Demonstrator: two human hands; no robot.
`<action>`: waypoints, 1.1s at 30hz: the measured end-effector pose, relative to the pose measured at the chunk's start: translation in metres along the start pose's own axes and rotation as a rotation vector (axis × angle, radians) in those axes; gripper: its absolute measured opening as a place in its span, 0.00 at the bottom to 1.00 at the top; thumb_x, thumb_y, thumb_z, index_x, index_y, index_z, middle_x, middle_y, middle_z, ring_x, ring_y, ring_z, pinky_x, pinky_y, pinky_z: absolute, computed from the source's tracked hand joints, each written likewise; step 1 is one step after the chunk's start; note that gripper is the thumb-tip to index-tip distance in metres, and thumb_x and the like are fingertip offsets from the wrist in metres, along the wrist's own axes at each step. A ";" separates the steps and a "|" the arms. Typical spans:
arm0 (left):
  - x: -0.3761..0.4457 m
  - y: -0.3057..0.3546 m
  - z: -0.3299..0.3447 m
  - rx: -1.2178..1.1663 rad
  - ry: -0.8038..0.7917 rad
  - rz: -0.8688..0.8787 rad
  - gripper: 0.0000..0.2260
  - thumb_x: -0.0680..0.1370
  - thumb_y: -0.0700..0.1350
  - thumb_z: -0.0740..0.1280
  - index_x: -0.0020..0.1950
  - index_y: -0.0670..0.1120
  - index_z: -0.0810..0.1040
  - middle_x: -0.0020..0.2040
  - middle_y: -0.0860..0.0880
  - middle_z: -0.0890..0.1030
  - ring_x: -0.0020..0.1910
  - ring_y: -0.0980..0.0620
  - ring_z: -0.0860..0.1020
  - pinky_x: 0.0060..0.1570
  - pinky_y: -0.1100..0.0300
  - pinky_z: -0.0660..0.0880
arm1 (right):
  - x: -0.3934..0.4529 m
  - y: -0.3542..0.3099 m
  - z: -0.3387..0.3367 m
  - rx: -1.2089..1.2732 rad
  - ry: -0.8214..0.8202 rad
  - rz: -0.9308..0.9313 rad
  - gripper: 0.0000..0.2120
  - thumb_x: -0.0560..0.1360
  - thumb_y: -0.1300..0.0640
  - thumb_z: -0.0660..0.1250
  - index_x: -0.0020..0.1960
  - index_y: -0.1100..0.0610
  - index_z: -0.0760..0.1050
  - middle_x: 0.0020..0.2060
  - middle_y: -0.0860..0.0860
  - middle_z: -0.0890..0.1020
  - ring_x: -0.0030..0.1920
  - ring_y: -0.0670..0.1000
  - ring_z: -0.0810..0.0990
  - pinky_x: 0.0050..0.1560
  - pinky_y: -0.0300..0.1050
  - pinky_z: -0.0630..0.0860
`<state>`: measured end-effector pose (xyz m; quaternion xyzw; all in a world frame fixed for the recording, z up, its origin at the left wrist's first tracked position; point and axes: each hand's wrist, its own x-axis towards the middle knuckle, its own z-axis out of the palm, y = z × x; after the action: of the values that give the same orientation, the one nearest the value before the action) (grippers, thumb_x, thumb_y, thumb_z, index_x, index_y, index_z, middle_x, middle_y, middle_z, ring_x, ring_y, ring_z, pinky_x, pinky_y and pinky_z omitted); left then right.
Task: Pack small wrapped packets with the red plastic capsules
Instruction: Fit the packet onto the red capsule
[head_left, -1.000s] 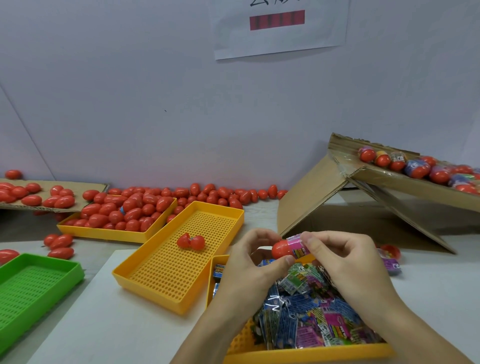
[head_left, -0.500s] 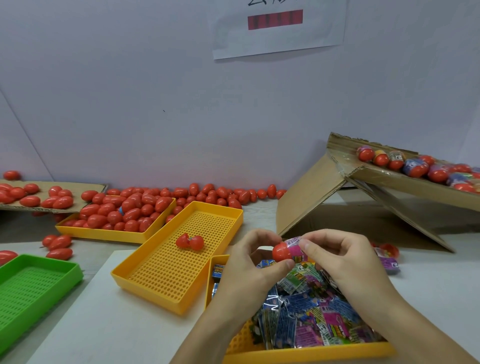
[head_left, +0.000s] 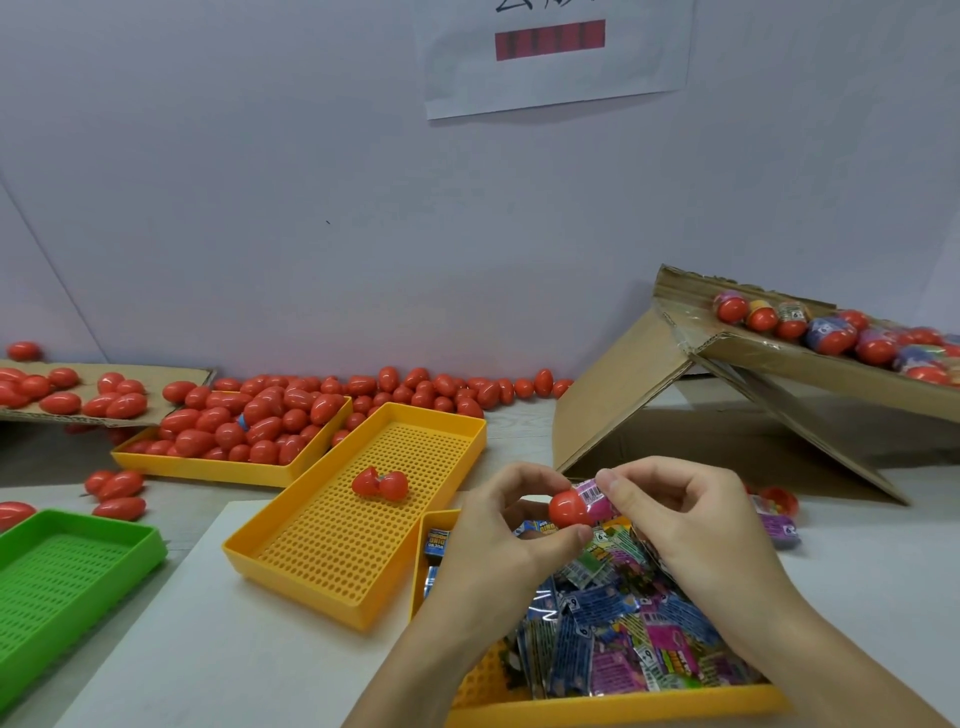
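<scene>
Between my two hands, the red capsule half (head_left: 569, 508) had slid further over the pink wrapped packet (head_left: 597, 500) than a second before, so less of the wrapper showed. My left hand (head_left: 511, 525) pinched the red half between thumb and fingers, and my right hand (head_left: 680, 512) pinched the packet end, both held just above the yellow tray of packets (head_left: 623, 709). I judged this one nearly packed. An open red capsule (head_left: 379, 483) lay in the empty yellow tray (head_left: 363, 519) on the desk (head_left: 208, 649), probably next.
</scene>
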<state>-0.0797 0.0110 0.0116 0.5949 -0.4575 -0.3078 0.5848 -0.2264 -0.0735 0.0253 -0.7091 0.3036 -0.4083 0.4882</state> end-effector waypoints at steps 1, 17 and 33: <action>0.000 0.000 0.000 0.008 0.001 0.001 0.14 0.72 0.39 0.77 0.53 0.50 0.79 0.51 0.49 0.83 0.50 0.54 0.82 0.44 0.61 0.81 | 0.000 0.000 0.000 -0.016 0.001 -0.013 0.12 0.68 0.42 0.68 0.43 0.48 0.85 0.39 0.46 0.86 0.43 0.45 0.85 0.49 0.52 0.82; 0.001 -0.001 0.000 0.113 0.019 0.024 0.15 0.72 0.41 0.78 0.54 0.51 0.79 0.51 0.50 0.82 0.48 0.53 0.82 0.43 0.62 0.81 | 0.002 0.003 0.000 -0.055 0.016 -0.038 0.13 0.68 0.41 0.68 0.43 0.48 0.85 0.38 0.45 0.86 0.43 0.44 0.84 0.49 0.52 0.82; 0.000 0.002 0.001 0.161 0.031 0.051 0.15 0.72 0.39 0.77 0.53 0.53 0.80 0.51 0.54 0.82 0.52 0.59 0.80 0.49 0.61 0.81 | 0.004 0.009 -0.001 -0.063 0.017 -0.016 0.14 0.67 0.40 0.68 0.44 0.48 0.85 0.39 0.44 0.86 0.44 0.43 0.84 0.48 0.51 0.83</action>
<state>-0.0805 0.0106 0.0134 0.6329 -0.4868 -0.2455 0.5497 -0.2256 -0.0802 0.0180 -0.7231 0.3147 -0.4086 0.4595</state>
